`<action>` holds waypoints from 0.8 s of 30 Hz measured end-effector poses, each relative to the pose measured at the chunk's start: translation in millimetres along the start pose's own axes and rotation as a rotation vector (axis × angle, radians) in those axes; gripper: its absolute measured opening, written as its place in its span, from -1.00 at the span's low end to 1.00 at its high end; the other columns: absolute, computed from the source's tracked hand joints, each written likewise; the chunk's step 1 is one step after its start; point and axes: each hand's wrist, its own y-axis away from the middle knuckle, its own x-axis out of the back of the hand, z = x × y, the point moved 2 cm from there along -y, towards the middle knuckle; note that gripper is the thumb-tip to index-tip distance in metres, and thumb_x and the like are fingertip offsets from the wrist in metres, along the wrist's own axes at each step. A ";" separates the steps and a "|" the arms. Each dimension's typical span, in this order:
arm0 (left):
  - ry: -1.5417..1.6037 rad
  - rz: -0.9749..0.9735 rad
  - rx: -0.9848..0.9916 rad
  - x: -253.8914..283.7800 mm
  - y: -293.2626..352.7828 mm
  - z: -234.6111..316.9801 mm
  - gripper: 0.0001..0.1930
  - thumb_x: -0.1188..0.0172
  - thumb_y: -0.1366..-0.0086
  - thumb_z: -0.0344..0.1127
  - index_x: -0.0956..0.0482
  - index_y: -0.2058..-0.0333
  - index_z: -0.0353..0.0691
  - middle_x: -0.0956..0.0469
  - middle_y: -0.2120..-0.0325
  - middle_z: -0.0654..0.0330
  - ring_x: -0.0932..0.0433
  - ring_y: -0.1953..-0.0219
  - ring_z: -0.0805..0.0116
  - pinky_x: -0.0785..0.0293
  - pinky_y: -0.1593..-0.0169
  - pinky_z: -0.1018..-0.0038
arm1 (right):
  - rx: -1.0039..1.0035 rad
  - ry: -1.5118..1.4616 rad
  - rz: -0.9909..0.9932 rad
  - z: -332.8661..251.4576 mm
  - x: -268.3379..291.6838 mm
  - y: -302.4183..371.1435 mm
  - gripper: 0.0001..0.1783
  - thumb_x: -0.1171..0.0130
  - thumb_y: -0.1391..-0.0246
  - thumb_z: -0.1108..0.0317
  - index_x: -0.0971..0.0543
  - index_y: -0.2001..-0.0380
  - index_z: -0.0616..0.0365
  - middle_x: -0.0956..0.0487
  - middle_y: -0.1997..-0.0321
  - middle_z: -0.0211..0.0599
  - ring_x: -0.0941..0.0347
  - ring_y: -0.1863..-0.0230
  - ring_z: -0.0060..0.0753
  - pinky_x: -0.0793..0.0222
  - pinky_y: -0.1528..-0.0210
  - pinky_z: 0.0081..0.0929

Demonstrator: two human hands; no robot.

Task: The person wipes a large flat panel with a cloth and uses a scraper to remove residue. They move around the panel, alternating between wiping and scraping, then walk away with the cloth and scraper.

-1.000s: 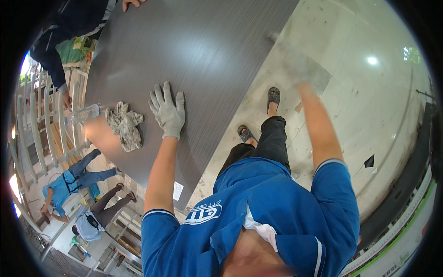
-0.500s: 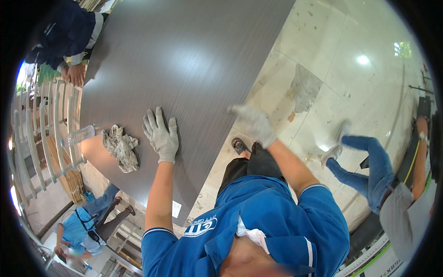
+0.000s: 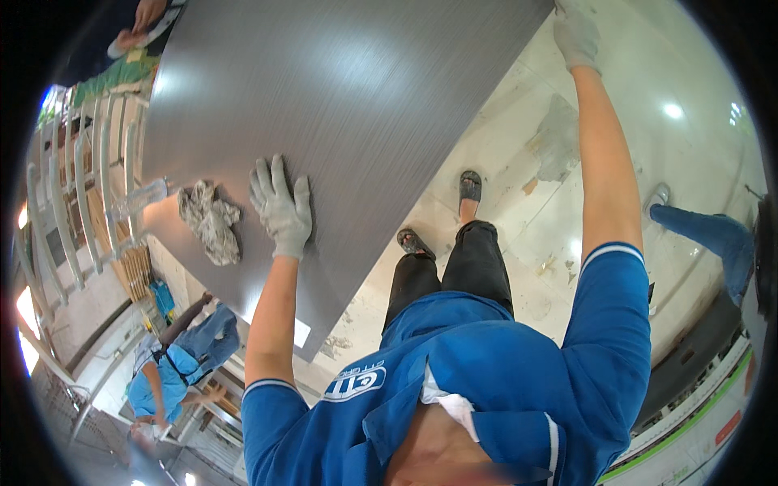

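Grey and brushed, the panel [image 3: 340, 105] fills the middle of the room, tilted over the tiled floor [image 3: 519, 162]. The right hand [image 3: 577, 32], a second ago swinging free over the floor, has now gone up and closed on the panel's far edge, so both hands now bear on it. The left hand [image 3: 281, 206] stays pressed flat and open-fingered on its face, just beside a crumpled rag [image 3: 209, 220].

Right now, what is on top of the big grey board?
On the grey board lie a crumpled rag and a clear bottle; the gloved left hand presses flat. What is under them stays hidden.
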 end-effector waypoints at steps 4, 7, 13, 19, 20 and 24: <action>-0.020 0.042 -0.018 -3.1 -1.0 0.0 -0.29 0.14 -0.45 0.26 -0.17 -0.41 -0.02 -0.09 -0.42 -0.09 0.02 -0.46 -0.19 0.18 -0.48 -0.09 | 0.074 -0.018 -0.025 -58.2 23.9 90.7 -0.49 0.08 -0.27 0.36 -0.55 -0.19 -0.42 -0.68 0.07 -0.21 -0.64 0.19 -0.06 -0.52 0.14 -0.17; -0.047 0.067 -0.018 -3.0 -4.3 3.4 -0.30 0.14 -0.44 0.27 -0.18 -0.41 0.01 -0.11 -0.42 -0.06 0.01 -0.46 -0.16 0.17 -0.49 -0.06 | 0.272 -0.129 0.034 -110.0 36.5 165.9 -0.45 0.07 -0.24 0.37 -0.53 -0.21 -0.50 -0.68 0.03 -0.28 -0.63 0.18 -0.09 -0.53 0.18 -0.23; 0.136 0.079 -0.181 12.6 18.0 -12.9 -0.36 0.06 -0.44 0.19 -0.32 -0.33 -0.08 -0.23 -0.36 -0.03 -0.08 -0.44 -0.11 0.06 -0.47 0.06 | 0.361 -0.244 0.081 -211.8 33.1 341.7 -0.36 -0.09 -0.06 0.55 -0.57 -0.16 -0.39 -0.54 0.39 -0.31 -0.49 0.34 -0.25 -0.46 0.28 -0.27; 0.403 0.135 -0.144 39.4 129.2 -101.4 -0.47 -0.07 -0.42 0.02 -0.42 -0.24 -0.12 -0.39 -0.25 -0.01 -0.24 -0.35 -0.13 -0.15 -0.38 0.07 | 0.515 -0.337 -0.376 -350.8 57.1 596.0 -0.57 -0.06 -0.22 0.39 -0.55 -0.14 -0.23 -0.53 0.30 -0.26 -0.52 0.21 -0.20 -0.49 0.26 -0.22; 0.374 0.178 -0.145 42.7 148.1 -119.6 -0.48 -0.07 -0.43 0.01 -0.43 -0.24 -0.13 -0.40 -0.25 -0.01 -0.24 -0.35 -0.13 -0.15 -0.38 0.07 | 0.640 -0.323 -0.617 -365.9 59.1 628.3 -0.59 -0.04 -0.25 0.36 -0.55 -0.14 -0.22 -0.54 0.26 -0.23 -0.53 0.16 -0.19 -0.49 0.24 -0.19; 0.259 0.226 0.056 51.0 223.4 -194.0 -0.51 -0.08 -0.44 -0.03 -0.44 -0.23 -0.16 -0.40 -0.24 -0.06 -0.24 -0.34 -0.15 -0.16 -0.38 0.08 | 0.627 -0.547 -0.703 -353.0 62.8 624.0 -0.59 -0.04 -0.25 0.31 -0.52 -0.16 0.02 -0.57 0.03 -0.10 -0.49 -0.04 -0.16 -0.43 -0.05 -0.15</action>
